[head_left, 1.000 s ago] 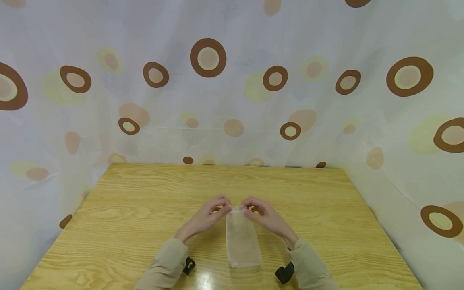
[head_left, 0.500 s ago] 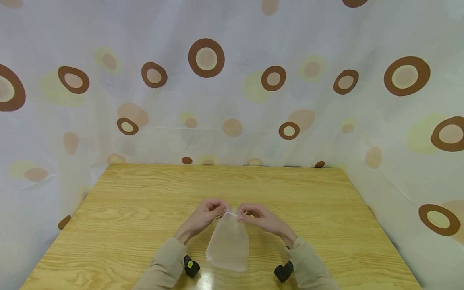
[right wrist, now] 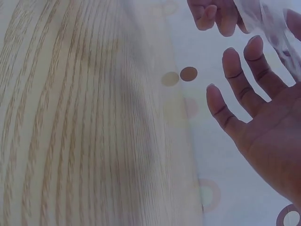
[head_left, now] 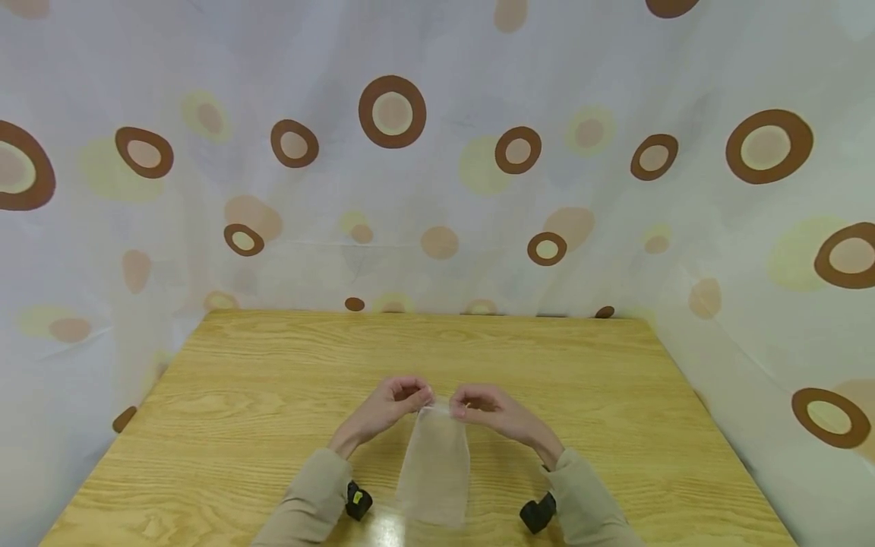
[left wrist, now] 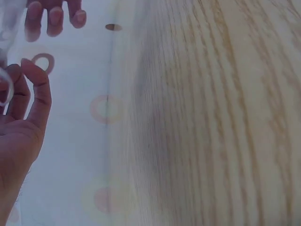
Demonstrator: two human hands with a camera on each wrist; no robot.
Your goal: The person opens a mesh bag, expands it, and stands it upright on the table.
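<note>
A sheer whitish drawstring pouch (head_left: 435, 467) hangs over the front half of the table in the head view, its lower end blurred. At its top left corner my left hand (head_left: 384, 406) pinches the edge between thumb and fingertips. My right hand (head_left: 501, 412) pinches the opposite top corner. In the left wrist view a white cord loop (left wrist: 6, 87) shows at the left hand (left wrist: 23, 117), cut off by the frame. Translucent fabric (right wrist: 270, 28) lies between both hands in the right wrist view, where the right hand's (right wrist: 268, 103) other fingers are spread. The pouch's contents, if any, cannot be made out.
A wood-grain table (head_left: 287, 357) spreads beneath the hands. Behind it and along its sides hangs a pale curtain (head_left: 437, 190) with brown and yellow circles. Black wrist cameras (head_left: 537, 513) sit under both sleeves.
The pouch has swung leftward from under the right hand, and its lower end hangs nearer the front. My hands have shifted slightly and keep their pinch on its top edge.
</note>
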